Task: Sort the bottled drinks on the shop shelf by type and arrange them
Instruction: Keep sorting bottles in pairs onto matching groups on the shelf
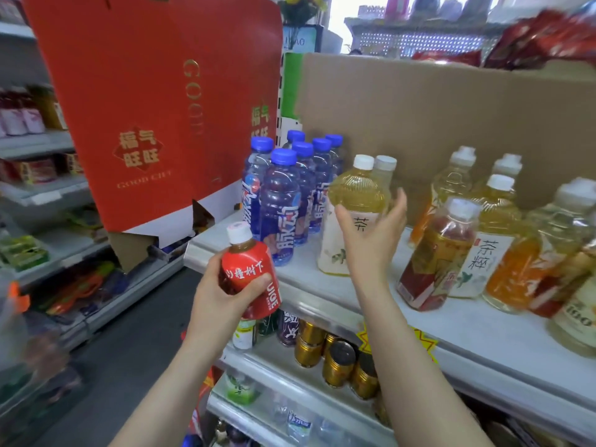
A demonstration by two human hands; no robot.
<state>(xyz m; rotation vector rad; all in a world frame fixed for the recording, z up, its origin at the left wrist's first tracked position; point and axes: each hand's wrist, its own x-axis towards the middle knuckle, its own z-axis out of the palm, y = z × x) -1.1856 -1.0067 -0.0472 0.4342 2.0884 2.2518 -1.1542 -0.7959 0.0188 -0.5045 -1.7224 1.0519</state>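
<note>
As left hand [216, 296] grips red bottle [249, 271], tilted

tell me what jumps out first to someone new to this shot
The big red gift box fills the upper left. At centre, the left hand grips a red-labelled drink bottle in front of the shelf, while the open right hand reaches at a pale yellow tea bottle beside the blue-capped bottles.

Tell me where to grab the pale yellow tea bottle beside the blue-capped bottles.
Probably grip the tea bottle around its labelled middle, from the front right, where the open right hand is. It stands upright, blue-capped bottles crowd its left and another white-capped bottle stands behind, so that side is free.
</note>
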